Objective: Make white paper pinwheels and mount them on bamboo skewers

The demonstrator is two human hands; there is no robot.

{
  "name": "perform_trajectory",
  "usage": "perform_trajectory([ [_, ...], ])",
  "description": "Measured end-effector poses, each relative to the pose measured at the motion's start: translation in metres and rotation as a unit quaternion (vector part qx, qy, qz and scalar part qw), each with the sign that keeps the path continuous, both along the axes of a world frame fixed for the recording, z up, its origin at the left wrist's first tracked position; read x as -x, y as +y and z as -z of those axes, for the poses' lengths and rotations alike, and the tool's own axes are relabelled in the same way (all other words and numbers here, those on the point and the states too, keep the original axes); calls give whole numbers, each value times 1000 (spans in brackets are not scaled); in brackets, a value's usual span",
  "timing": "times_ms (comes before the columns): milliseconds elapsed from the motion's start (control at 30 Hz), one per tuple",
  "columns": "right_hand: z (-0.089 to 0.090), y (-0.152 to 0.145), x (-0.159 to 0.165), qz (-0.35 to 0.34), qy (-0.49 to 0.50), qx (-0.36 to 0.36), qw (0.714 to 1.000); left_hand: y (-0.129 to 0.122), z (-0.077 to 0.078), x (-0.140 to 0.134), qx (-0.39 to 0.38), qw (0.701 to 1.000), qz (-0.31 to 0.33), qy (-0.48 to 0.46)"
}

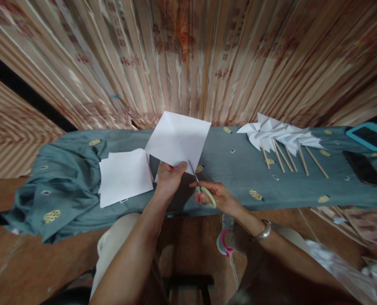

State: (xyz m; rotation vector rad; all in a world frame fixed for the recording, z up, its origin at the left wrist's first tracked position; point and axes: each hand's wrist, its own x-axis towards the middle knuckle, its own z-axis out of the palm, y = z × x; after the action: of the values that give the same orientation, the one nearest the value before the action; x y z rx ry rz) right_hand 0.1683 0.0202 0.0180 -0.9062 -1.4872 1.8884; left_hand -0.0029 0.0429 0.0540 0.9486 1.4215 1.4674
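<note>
A square sheet of white paper [180, 137] is held up over the bench by my left hand [171, 178], which pinches its near edge with the thumb on top. My right hand [212, 192] grips a pair of scissors [206, 195] with pale green handles. The scissor blades meet the sheet at its near right corner, close to my left thumb; whether they have cut into it I cannot tell. To the left lies a stack of white paper sheets [126, 178], slightly fanned.
Several white paper pinwheels [280, 131] on wooden sticks lie to the right on the grey-green cloth [226, 182]. Beyond them are a black phone [364, 168] and a blue-framed device [371, 136]. The cloth is bunched at the left end. A patterned curtain [188, 63] hangs behind.
</note>
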Motion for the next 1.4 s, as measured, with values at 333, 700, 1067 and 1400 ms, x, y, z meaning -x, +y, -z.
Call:
perform_trajectory([
  [333, 3, 1, -1, -1, -3, 10, 1000, 0, 2, 0, 7, 1000, 4, -6],
  [700, -1, 1, 0, 0, -1, 25, 1000, 0, -1, 0, 6, 1000, -5, -5],
  [1067, -4, 0, 3, 11, 5, 35, 999, 0, 3, 1, 5, 1000, 4, 2],
  [1400, -2, 1, 3, 16, 2, 28, 999, -2, -2, -1, 9, 1000, 18, -7],
])
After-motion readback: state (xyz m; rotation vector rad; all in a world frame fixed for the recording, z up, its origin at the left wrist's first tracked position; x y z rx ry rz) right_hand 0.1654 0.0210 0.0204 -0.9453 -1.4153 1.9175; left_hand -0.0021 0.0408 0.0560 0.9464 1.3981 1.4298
